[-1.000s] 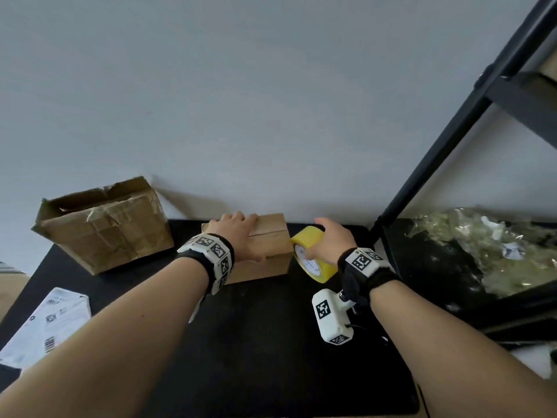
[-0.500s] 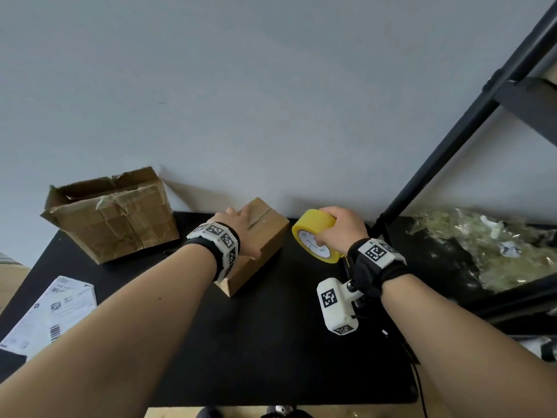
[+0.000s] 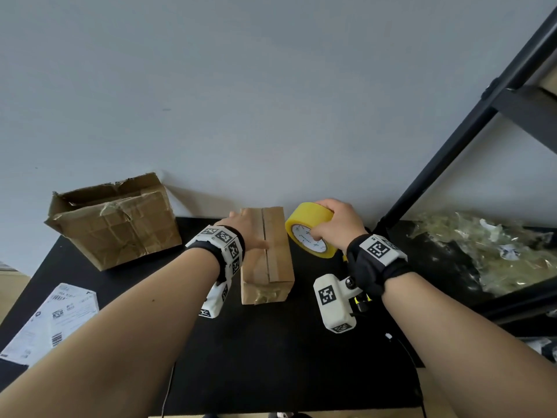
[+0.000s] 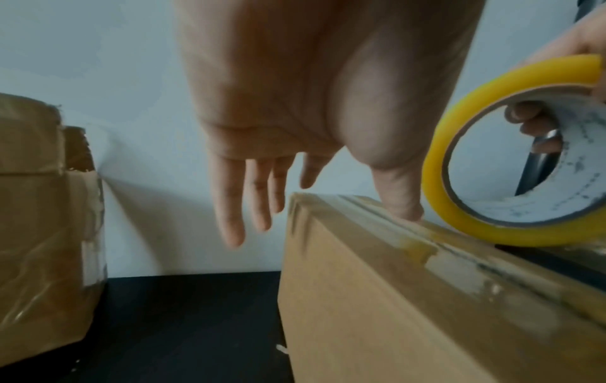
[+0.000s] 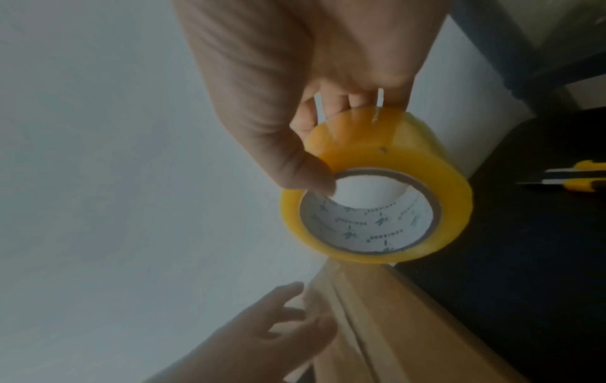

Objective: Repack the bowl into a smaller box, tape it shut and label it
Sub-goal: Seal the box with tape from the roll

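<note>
Turning the small box [image 3: 266, 254] lengthwise under my flat left hand [image 3: 244, 229], my right hand [image 3: 337, 227] grips the tape roll [image 3: 307, 230], ready to seal.

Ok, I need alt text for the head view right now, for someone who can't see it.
A left hand rests open on a small closed brown cardboard box on a black table, while the right hand grips a yellow roll of packing tape beside the box. A larger, crumpled open cardboard box and white printed label sheets lie to the left.
</note>
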Available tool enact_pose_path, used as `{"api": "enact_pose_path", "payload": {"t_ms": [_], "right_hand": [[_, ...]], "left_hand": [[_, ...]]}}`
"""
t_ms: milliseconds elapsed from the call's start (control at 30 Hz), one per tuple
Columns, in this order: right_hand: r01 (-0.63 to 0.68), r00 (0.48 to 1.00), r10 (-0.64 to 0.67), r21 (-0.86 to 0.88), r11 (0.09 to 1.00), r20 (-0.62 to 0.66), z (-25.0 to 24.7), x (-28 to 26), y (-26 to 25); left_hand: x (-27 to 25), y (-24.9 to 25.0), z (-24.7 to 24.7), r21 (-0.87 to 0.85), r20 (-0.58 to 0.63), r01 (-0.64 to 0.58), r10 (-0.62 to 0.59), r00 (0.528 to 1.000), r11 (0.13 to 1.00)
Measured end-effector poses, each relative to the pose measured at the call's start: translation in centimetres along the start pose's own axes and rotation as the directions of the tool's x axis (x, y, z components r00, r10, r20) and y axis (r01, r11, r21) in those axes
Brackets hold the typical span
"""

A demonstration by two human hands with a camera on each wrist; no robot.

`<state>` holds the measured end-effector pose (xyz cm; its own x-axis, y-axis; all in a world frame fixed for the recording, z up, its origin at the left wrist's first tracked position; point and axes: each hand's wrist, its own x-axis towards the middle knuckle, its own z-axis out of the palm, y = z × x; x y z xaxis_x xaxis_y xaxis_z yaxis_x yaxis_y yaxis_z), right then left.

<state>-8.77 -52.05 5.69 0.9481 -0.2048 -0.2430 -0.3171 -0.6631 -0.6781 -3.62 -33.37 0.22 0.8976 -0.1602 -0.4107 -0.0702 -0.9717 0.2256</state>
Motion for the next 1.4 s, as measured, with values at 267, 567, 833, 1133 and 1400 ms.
{"api": "enact_pose_path", "payload": {"t_ms": [267, 567, 833, 1133, 1400], "right_hand": [[-0.003, 0.999, -0.012, 0.301, 0.954, 0.049, 0.4, 0.5, -2.9], [-0.151, 0.971, 0.037, 0.490, 0.859, 0.236, 1.2, 0.8, -4.9], [-0.100, 0.963, -0.068, 0.584, 0.805, 0.260, 0.6, 0.6, -5.9], [-0.076, 0.932, -0.178, 0.648, 0.758, 0.317, 0.4, 0.8, -6.0], [-0.083, 0.915, -0.208, 0.666, 0.742, 0.346, 0.2, 0.9, -5.7]], "left_hand": [[-0.9, 0.1, -3.3, -0.369, -0.067, -0.378, 0.382, 0.922, 0.849], [-2.7, 0.1, -5.8, -0.044, -0.327, -0.352, 0.319, 0.889, 0.935], [-3.3, -0.7, -7.0, -0.012, -0.421, -0.337, 0.301, 0.855, 0.941], [-3.1, -1.5, -7.3, -0.186, -0.450, -0.288, 0.179, 0.875, 0.939], [-2.9, -2.0, -7.1, -0.460, -0.346, -0.224, 0.059, 0.936, 0.859]]}}
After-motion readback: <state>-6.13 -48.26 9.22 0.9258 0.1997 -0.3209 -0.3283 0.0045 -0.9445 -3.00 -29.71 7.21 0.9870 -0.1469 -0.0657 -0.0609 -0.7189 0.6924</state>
